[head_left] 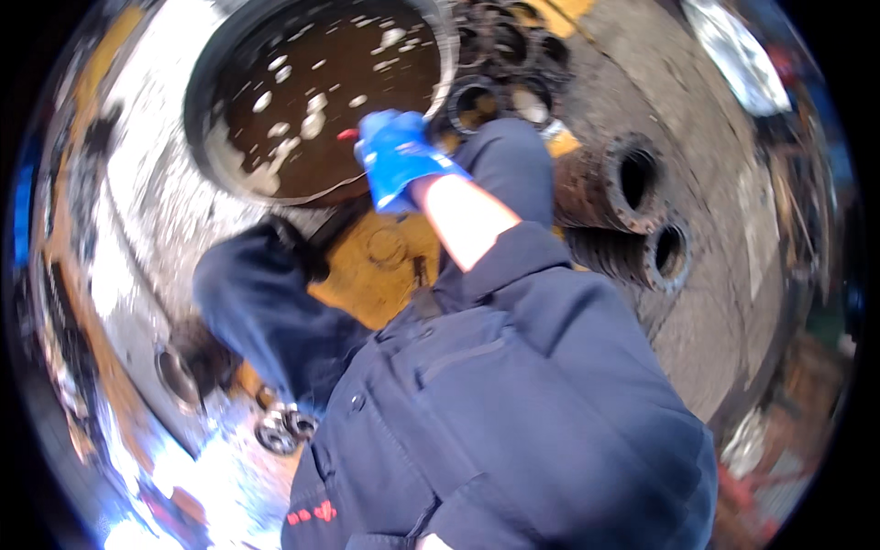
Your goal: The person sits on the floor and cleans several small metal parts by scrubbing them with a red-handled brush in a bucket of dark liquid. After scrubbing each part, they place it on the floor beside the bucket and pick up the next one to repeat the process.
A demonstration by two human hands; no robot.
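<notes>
My right hand [399, 158], in a blue glove, is at the near right rim of a large round tub [195, 137]. Its fingers look closed, and a small red piece [348, 135] sticks out on their left side; motion blur hides what it belongs to. Dark brown liquid [339, 92] with patches of pale foam fills the tub. My left hand does not show; only a small bit of skin appears at the lower edge, beside a dark sleeve.
Dirty flanged metal cylinders [600, 183] lie right of my knee. Several upright metal rings [474, 105] stand beside the tub. A yellow surface [371, 266] lies between my legs. Small shiny metal rings [277, 433] and a short pipe piece [181, 371] sit at lower left.
</notes>
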